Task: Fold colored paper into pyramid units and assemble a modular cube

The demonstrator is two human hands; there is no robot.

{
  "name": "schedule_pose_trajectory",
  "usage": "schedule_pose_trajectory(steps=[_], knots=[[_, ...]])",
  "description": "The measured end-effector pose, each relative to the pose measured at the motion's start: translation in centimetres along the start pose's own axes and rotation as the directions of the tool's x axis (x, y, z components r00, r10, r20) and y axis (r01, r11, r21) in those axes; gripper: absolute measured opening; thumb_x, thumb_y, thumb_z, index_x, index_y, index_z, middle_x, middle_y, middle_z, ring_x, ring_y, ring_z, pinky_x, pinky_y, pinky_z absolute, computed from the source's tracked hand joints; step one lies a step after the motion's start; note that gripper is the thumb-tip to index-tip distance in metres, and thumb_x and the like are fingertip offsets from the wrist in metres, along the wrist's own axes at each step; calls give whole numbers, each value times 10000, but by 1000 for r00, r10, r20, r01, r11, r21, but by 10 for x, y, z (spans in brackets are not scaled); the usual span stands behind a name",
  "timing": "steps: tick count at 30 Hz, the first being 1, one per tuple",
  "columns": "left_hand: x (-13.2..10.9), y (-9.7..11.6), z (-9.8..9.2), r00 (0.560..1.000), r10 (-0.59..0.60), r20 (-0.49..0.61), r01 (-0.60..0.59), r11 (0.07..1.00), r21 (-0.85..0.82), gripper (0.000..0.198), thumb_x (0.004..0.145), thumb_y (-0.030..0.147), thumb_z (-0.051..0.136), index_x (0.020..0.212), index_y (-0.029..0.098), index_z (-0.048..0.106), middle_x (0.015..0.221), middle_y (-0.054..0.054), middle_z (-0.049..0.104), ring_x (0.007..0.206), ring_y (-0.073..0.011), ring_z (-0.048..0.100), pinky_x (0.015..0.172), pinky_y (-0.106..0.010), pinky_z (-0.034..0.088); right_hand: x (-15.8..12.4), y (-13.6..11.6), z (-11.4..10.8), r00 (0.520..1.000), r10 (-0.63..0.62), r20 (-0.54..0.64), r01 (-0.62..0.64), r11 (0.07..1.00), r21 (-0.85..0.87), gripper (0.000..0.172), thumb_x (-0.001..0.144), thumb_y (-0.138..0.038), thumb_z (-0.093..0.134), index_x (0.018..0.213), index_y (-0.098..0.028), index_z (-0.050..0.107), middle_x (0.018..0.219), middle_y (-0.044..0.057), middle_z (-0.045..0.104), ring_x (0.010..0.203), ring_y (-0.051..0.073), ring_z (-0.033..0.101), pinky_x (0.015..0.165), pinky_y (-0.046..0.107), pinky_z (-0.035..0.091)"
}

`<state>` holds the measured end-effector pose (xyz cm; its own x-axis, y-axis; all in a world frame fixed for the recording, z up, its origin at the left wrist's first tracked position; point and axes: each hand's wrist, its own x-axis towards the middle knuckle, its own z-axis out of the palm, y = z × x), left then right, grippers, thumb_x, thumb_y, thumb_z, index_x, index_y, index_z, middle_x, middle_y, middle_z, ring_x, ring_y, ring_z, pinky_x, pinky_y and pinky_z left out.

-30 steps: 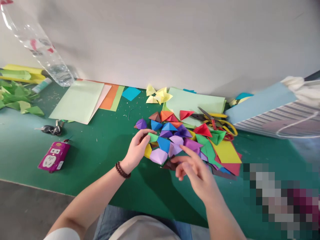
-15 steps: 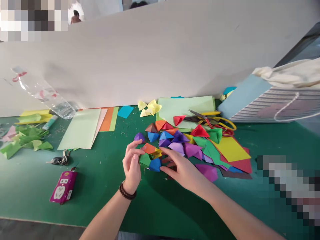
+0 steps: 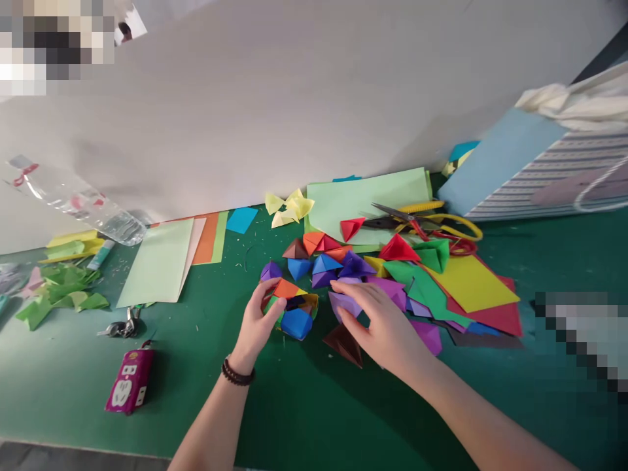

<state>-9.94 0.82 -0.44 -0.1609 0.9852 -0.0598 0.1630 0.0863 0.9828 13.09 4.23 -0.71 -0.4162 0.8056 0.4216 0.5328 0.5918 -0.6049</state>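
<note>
The left hand (image 3: 258,325) is gripping a rounded cluster of origami units (image 3: 297,324) near the middle of the table, with its fingers curling over the cluster's near side. Orange, blue, yellow and green faces are showing around the hand, and a dark bead bracelet (image 3: 238,373) is circling the left wrist. The right hand (image 3: 380,320) is open beside the cluster, its fingers spreading and pressing on a lilac folded unit (image 3: 343,304). A dark brown unit (image 3: 343,345) is lying just below that hand on the green cutting mat (image 3: 196,386).

A loose heap of folded units in purple, blue, red and orange (image 3: 314,245) is spreading toward the table's back edge, with a yellow sheet (image 3: 471,282) and a red sheet (image 3: 495,318) to its right. Yellow-handled scissors (image 3: 392,222) are lying on a pale green sheet (image 3: 367,199) behind the heap. Toward the left edge, green paper scraps (image 3: 61,294), keys (image 3: 122,329) and a magenta pouch (image 3: 130,381) are lying on the mat. A striped paper bag (image 3: 540,176) is sitting at the back right corner.

The left hand is hiding much of the cluster, so how its units are joining is hard to make out, and I cannot tell whether it is touching the mat. Blurred patches are covering the top left corner and the right edge.
</note>
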Motion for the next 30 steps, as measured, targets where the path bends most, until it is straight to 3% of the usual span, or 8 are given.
schedule_pose_trajectory(steps=[7,9,12,15,18,21,26,30], knots=[[9,1,-20,983,50,177,-48,999,-18,368,891,407,603,1192,202,659,1263,-100,661,1193,-253,597,1031,-358,460,-1,-3,6,987,-57,153,56,998,9,515,842,-33,419,1320,-212,491,959,45,738,1005,231,671,1077,566,436],[16,-5,-30,993,112,-22,-113,993,-30,337,909,422,564,1111,179,679,1152,-111,701,1117,-240,638,1002,-375,482,1,-3,-1,985,-63,162,63,998,4,479,858,-57,420,1298,-224,507,921,24,747,968,226,682,1091,594,403],[28,-17,-44,932,168,-322,-98,970,223,294,816,371,680,1038,178,684,1052,-104,708,992,-224,664,924,-390,515,13,-1,-16,992,-54,116,59,997,-40,357,888,-141,443,1204,-232,580,922,34,749,934,248,689,1048,619,419],[38,-27,-43,945,187,-268,-102,947,303,358,687,277,797,1027,208,709,1080,-94,709,1045,-261,642,947,-436,497,34,-5,-29,987,-46,156,59,995,-76,281,903,-204,480,1138,-236,632,921,35,752,909,254,692,1037,612,420],[47,-29,-32,951,302,-74,-215,811,544,490,661,239,828,1128,217,680,1155,-117,695,1114,-308,609,973,-505,477,52,-16,-35,987,-46,155,58,995,-75,274,912,-242,499,1143,-248,645,956,40,753,957,265,681,1032,573,436],[56,-30,-26,936,346,63,-309,726,614,505,638,232,854,1115,233,687,1111,-104,714,1099,-313,624,965,-509,488,60,-24,-37,992,-21,121,30,996,-78,273,924,-272,503,1160,-257,639,993,43,748,1000,272,663,991,526,481],[60,-21,-34,931,359,62,-315,709,630,447,724,273,795,1151,223,669,1124,-118,711,1069,-310,648,954,-513,498,58,-26,-40,992,19,123,-14,999,-40,257,937,-297,513,1158,-258,637,1073,54,722,1010,248,672,879,423,561],[38,20,-39,879,474,51,-395,665,633,470,820,253,697,1278,243,590,1261,-107,651,1153,-267,623,970,-450,522,54,-32,-39,994,34,103,-38,999,35,308,939,-343,543,1233,-270,599,1219,62,674,1117,248,646,901,397,572]])
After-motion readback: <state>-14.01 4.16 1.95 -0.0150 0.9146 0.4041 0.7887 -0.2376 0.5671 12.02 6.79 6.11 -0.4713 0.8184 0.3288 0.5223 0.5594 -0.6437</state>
